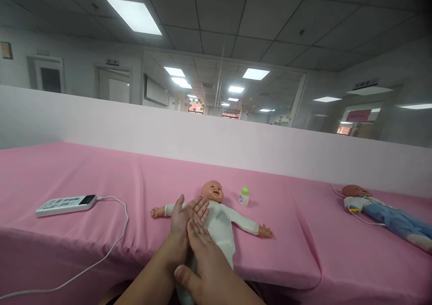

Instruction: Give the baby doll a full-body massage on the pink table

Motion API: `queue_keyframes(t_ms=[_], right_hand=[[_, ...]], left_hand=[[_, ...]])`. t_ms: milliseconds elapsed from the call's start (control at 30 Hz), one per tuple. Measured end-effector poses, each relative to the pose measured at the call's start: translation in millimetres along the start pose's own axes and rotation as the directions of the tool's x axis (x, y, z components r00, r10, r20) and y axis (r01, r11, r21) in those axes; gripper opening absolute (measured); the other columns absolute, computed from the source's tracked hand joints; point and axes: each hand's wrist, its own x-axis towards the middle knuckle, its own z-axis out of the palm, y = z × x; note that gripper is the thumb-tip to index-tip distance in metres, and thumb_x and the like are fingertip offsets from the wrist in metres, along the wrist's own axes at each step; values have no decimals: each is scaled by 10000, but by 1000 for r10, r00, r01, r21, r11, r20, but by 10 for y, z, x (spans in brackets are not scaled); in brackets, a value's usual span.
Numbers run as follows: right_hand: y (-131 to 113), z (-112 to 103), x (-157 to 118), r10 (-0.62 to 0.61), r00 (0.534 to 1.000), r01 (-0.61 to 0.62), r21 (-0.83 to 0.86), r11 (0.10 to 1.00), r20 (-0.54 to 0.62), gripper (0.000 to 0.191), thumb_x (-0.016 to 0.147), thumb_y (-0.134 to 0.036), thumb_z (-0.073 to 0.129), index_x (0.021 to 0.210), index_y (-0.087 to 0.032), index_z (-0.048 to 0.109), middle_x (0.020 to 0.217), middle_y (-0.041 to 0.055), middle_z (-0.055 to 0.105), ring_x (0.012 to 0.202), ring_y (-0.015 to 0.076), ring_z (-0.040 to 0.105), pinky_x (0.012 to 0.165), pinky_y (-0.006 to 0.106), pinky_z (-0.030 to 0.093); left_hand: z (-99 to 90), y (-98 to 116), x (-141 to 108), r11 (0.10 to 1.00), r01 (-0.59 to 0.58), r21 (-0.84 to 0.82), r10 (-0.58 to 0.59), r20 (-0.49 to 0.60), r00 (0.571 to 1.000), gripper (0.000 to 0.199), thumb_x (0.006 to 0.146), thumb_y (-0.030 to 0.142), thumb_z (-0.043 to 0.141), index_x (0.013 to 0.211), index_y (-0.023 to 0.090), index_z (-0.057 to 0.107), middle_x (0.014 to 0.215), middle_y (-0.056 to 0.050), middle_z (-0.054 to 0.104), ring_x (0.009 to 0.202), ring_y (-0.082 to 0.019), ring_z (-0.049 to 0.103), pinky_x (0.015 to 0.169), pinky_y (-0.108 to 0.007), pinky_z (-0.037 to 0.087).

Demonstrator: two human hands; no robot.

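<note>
A baby doll [221, 226] in a white outfit lies face up on the pink cloth, arms spread wide, its head toward the wall. Above its chest, my left hand [189, 215] is palm up with the fingers stretched out. My right hand [207, 251] lies flat across the left palm, fingers extended and thumb apart. Neither hand holds an object. Together they cover part of the doll's body and one of its sleeves. Beside the doll's head stands a small bottle [243, 198] with a green cap, upright and apart from my hands.
On the left of the pink-covered table [276, 255] lies a white power bank [67, 205], its white cable [114, 246] trailing over the front edge. Another doll [388, 210] in blue lies at the far right. A low white wall [202, 138] with glass above runs behind.
</note>
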Motion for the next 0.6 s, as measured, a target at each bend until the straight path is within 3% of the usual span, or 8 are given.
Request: queue_keyframes(t_ms=[167, 300, 433, 600], right_hand=[[33, -160, 241, -80, 996, 78, -45, 996, -43, 963, 996, -608, 625, 1689, -136, 152, 1745, 126, 125, 1627, 339, 88, 1336, 569, 121], [212, -225, 373, -43, 997, 34, -146, 989, -58, 916, 1022, -608, 567, 1679, -96, 185, 1741, 143, 118, 1631, 330, 58, 1335, 571, 47], [265, -162, 208, -48, 998, 41, -131, 990, -51, 923, 1009, -608, 596, 1689, -154, 168, 1744, 111, 98, 1629, 340, 45, 1325, 610, 49], [25, -155, -62, -55, 998, 57, -36, 998, 40, 1021, 940, -671, 677, 1687, -171, 192, 1740, 113, 138, 1622, 345, 129, 1330, 573, 139]], left_hand=[[82, -143, -12, 995, 60, -80, -59, 15, 998, 841, 980, 686, 364, 1569, 89, 422, 1553, -257, 521, 1462, -368, 504, 1163, -527, 482], [144, -87, -82, 993, 49, -104, -46, 28, 999, 842, 986, 698, 359, 1574, 99, 422, 1504, -256, 568, 1442, -383, 523, 1165, -575, 471], [82, 65, -87, 998, -42, -37, 44, 42, 998, 847, 1001, 676, 366, 1569, 50, 406, 1446, -267, 608, 1430, -356, 539, 1152, -520, 498], [-63, 80, 27, 996, -87, 2, 86, 90, 992, 821, 1010, 663, 381, 1544, 41, 439, 1500, -270, 569, 1428, -324, 549, 1185, -443, 471]])
